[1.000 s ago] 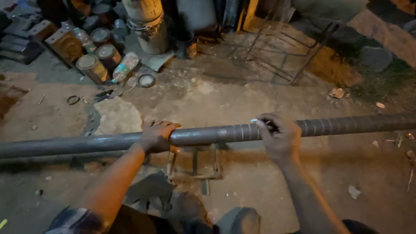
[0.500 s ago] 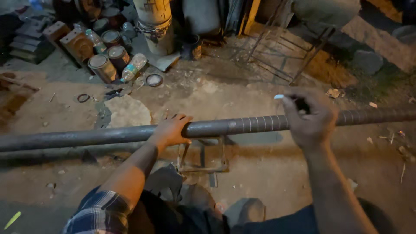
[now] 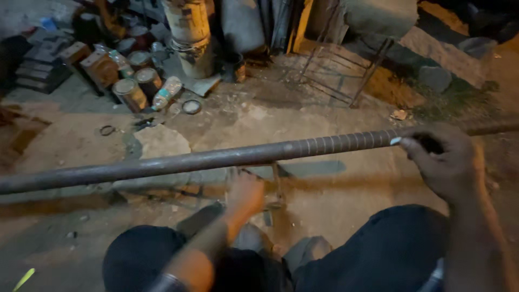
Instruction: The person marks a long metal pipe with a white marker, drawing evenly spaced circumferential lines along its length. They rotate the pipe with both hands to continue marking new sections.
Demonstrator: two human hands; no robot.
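Right hand point(image 3: 446, 162) grips the long dark steel pipe point(image 3: 216, 159), fingers clenched beside its threaded section. Left hand point(image 3: 246, 192) hangs below the pipe, blurred; I cannot tell whether its fingers are released.

Your hands are bare: the left hand point(image 3: 246, 193) blurred, the right hand point(image 3: 446, 162) sharper, with no gloves or rings showing. You wear dark trousers point(image 3: 378, 254), and a dark cuff or band point(image 3: 168, 282) circles your left forearm near the frame's bottom edge.

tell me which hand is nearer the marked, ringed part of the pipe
Right. The right hand grips the pipe beside the rings; the left hand hangs below it, off the pipe.
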